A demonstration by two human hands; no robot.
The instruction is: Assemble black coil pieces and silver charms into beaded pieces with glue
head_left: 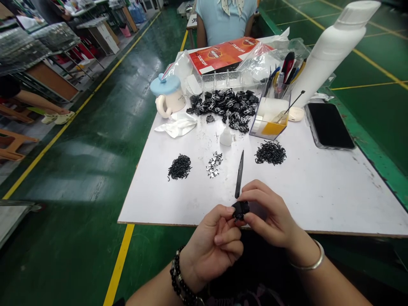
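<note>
My left hand [210, 246] and my right hand [267, 212] meet just over the table's near edge, both pinching a small black plastic part [240, 210]. A slim, pointed black tool [239, 174] rises from between my fingers, and its lower end is hidden there. On the white table [153, 191] lie a small pile of black hooks [180, 167], a scatter of silver pieces [214, 164] and another black pile [270, 153]. Farther off sits a large heap of black-and-silver parts [225, 108], beside a small white squeeze bottle [225, 137].
Around the heap stand a blue-lidded mug [167, 95], a clear organizer [269, 114], a pen holder [282, 80], a tall white bottle [331, 46] and a black phone [330, 125]. A red box [223, 55] lies at the far edge, facing a seated co-worker [225, 21].
</note>
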